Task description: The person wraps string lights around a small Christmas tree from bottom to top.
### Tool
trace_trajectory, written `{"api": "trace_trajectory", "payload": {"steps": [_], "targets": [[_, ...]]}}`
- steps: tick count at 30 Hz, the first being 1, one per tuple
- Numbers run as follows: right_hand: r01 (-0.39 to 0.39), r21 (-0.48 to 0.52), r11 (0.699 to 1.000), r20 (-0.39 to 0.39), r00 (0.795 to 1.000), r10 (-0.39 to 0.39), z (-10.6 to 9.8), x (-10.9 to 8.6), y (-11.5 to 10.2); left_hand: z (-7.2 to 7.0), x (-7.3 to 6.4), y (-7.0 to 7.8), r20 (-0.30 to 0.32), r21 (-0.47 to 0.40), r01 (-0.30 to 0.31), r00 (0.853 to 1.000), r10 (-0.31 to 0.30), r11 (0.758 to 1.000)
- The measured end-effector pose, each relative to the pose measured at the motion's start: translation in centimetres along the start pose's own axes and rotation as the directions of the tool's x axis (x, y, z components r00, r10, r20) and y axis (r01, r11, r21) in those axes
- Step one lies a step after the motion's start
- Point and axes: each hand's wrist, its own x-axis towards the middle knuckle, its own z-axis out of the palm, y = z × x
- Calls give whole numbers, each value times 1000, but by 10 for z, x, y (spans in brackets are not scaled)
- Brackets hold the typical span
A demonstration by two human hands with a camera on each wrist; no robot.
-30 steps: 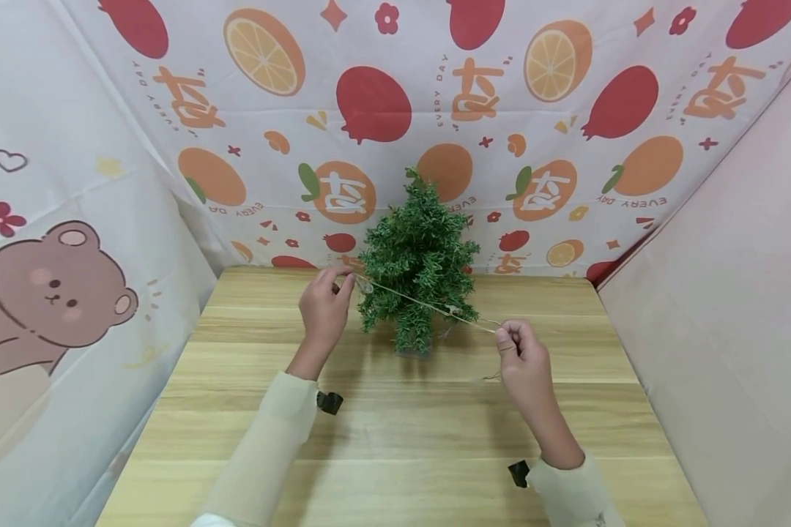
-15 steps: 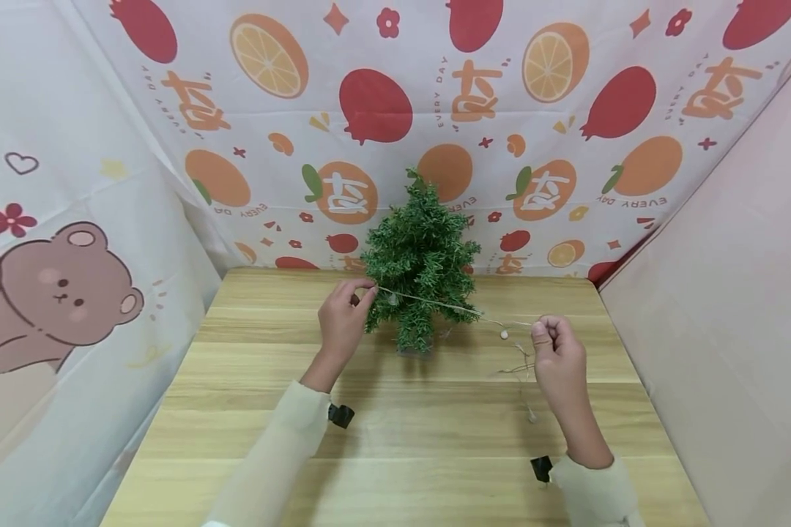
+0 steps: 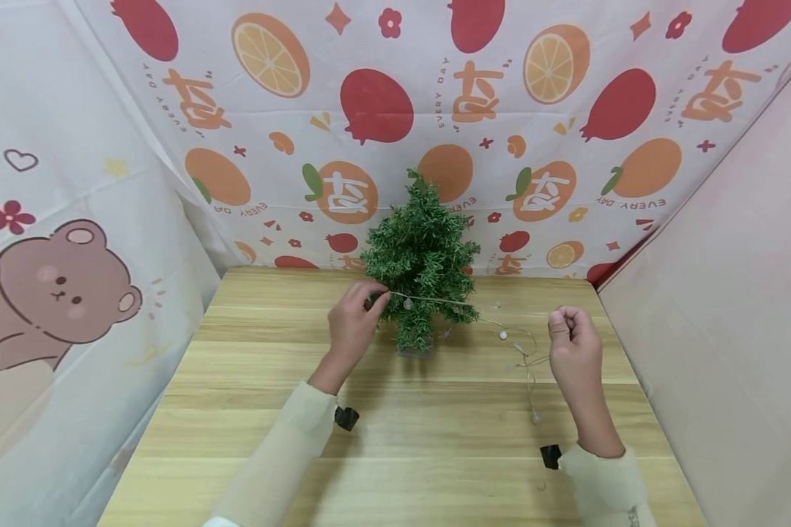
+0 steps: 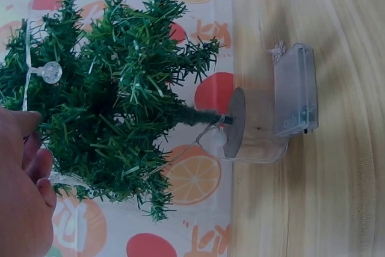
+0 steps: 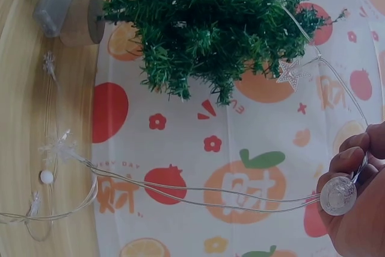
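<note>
A small green artificial Christmas tree (image 3: 423, 256) stands upright at the back of the table. My left hand (image 3: 356, 322) pinches a thin string-light wire at the tree's lower left, with a clear round bulb (image 4: 51, 73) hanging just beyond the fingertips. From there the wire crosses the tree's front to the right. Out to the right, my right hand (image 3: 576, 340) holds another part of the string lights between thumb and curled fingers. A clear bulb (image 5: 338, 195) lies against those fingers, and a star-shaped light (image 5: 290, 74) dangles between hand and tree. Loose strand (image 3: 530, 388) hangs below.
A clear battery box (image 4: 295, 91) sits at the tree's round base (image 4: 258, 127). The wooden table (image 3: 402, 468) meets a fruit-print cloth (image 3: 270, 241) behind the tree. Cloth walls flank it on both sides.
Both hands have moved to the right, the right hand farther, with the wire drawn across the tree's front. More loose strand with bulbs now shows below and left of the right hand.
</note>
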Motion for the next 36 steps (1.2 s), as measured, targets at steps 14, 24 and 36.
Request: {"api": "trace_trajectory", "payload": {"steps": [14, 24, 36], "targets": [[-30, 16, 999, -10, 999, 30, 4, 5, 9, -2, -7, 24, 19, -56, -56, 998, 57, 997], [-46, 10, 999, 25, 999, 46, 8, 2, 5, 11, -13, 80, 114, -412, 1, 992, 51, 911], [-30, 16, 999, 58, 998, 29, 12, -3, -2, 46, -11, 126, 297, -582, 232, 953, -62, 780]]}}
